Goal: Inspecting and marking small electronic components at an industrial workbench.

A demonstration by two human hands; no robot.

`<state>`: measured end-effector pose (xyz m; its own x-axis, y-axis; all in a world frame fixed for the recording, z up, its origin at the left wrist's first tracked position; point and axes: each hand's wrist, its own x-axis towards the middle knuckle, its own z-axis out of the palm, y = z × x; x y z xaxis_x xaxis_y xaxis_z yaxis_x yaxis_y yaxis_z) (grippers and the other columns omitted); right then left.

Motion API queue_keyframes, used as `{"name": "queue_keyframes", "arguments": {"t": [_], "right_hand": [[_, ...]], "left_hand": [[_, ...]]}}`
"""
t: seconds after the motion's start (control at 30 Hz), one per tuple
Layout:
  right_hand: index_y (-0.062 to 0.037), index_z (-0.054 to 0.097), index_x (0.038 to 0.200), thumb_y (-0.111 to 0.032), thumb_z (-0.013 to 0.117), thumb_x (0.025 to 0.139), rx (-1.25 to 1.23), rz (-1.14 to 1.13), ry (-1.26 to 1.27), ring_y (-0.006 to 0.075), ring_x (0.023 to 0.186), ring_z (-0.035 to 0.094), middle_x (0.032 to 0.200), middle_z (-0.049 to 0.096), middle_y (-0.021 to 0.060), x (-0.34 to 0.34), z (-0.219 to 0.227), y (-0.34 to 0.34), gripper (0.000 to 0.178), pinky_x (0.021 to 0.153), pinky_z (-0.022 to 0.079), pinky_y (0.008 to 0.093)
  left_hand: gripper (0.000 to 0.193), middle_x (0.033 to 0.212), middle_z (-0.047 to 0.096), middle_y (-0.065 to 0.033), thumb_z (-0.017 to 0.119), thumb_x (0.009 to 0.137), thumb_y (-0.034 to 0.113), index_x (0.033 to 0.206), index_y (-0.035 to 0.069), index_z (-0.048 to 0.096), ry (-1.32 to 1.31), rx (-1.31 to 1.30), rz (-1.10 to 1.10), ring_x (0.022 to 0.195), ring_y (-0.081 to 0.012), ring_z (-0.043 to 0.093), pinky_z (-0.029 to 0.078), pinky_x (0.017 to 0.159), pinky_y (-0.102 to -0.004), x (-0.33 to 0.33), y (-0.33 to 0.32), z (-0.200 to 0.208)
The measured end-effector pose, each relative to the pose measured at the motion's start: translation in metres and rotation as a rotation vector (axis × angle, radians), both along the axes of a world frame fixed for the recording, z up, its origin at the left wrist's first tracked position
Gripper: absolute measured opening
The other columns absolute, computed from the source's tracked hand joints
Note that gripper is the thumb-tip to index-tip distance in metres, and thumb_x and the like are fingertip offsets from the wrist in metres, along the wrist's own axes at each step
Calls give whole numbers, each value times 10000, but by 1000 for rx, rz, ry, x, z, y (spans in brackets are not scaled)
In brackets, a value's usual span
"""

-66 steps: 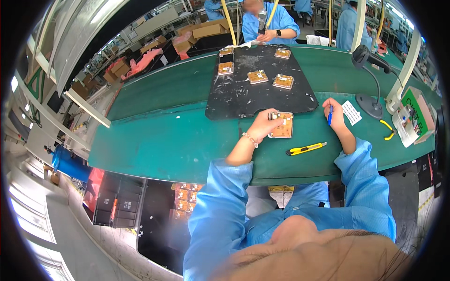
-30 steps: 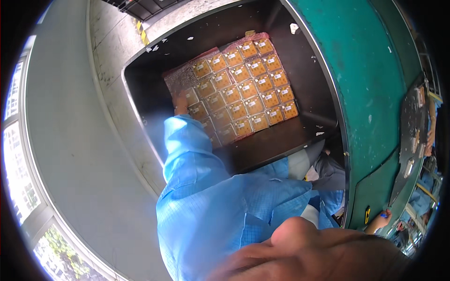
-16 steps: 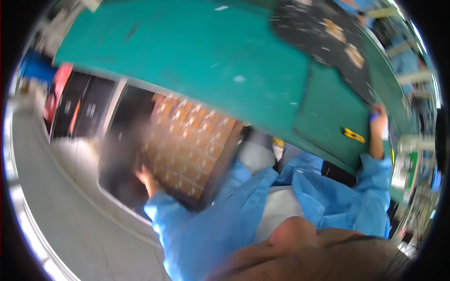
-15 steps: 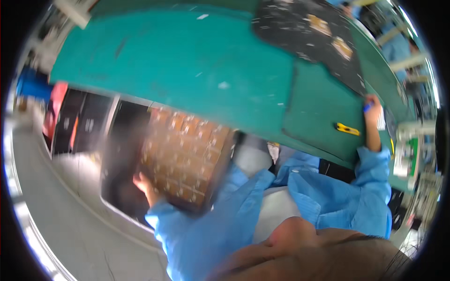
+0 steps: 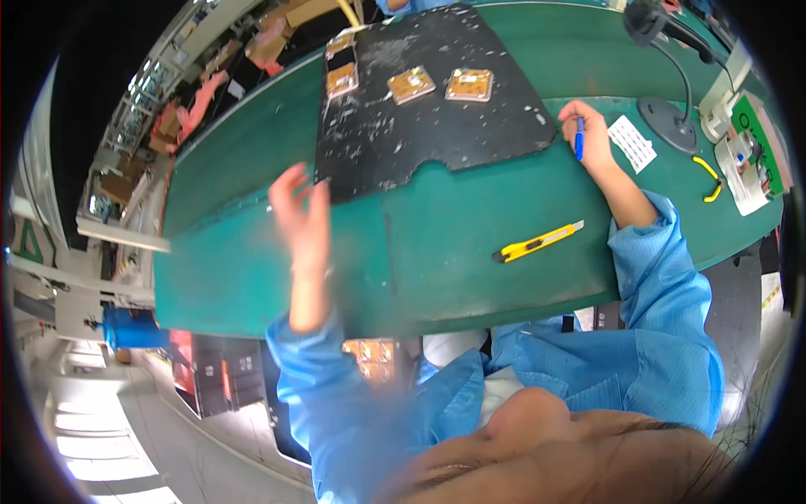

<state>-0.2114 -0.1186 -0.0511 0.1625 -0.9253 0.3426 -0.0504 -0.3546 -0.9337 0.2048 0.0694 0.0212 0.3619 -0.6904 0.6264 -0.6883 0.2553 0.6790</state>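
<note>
Brought left hand (image 5: 304,220) from bin (image 5: 286,422) to above bench (image 5: 449,290), spread, seemingly empty | kept right hand (image 5: 593,141) clamped on pen (image 5: 579,139) | likely between boards (image 5: 468,85)

The head view looks down and forward from above, fisheye-wide, close over the bench (image 5: 453,286), which spans the frame's middle and upper right.

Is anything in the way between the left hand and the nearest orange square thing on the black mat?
Nothing visible is in the way. Between the blurred left hand and that orange square lie only green tabletop and flat black mat. The yellow cutter lies off to the right.
</note>
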Motion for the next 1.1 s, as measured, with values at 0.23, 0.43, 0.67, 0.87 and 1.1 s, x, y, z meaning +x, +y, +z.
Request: {"name": "queue_keyframes", "arguments": {"t": [0.23,0.43,0.67,0.87,1.1], "right_hand": [[-70,623,793,-156,520,835,-182,-101,-32,117,605,523,662,549,6,10,-9,-1,141,522,404,271],[-140,604,859,-16,614,690,-86,-267,388,305,815,646,821,658,70,7,32,28,210,683,503,409],[-117,601,866,1,603,705,-59,-289,334,319,803,639,821,659,82,4,33,30,200,669,497,418],[-63,586,847,-21,547,792,-155,-58,-266,86,638,527,691,549,-3,20,18,25,79,560,423,244],[-59,534,1175,-198,596,919,172,323,-226,79,761,562,899,615,20,33,53,81,298,631,460,215]], "left_hand": [[726,1225,551,-124,806,651,124,1300,40,492,-390,208,-431,1178,-268,494,399,1009,-378,-30,-223,-25],[785,1208,561,-185,822,632,153,1313,-1,463,-125,404,-455,1121,-287,543,429,969,-373,-6,-270,-63],[640,1013,582,-155,797,713,218,1231,11,484,-304,408,-179,896,-254,578,474,808,-352,-56,-217,-30],[504,998,572,-79,687,847,122,1274,40,433,103,98,-316,882,-143,553,468,777,-268,-120,-132,-24],[719,1152,432,-169,837,606,155,1213,22,477,-129,-46,-164,1106,-330,431,381,951,-421,-221,-74,-14]]}}
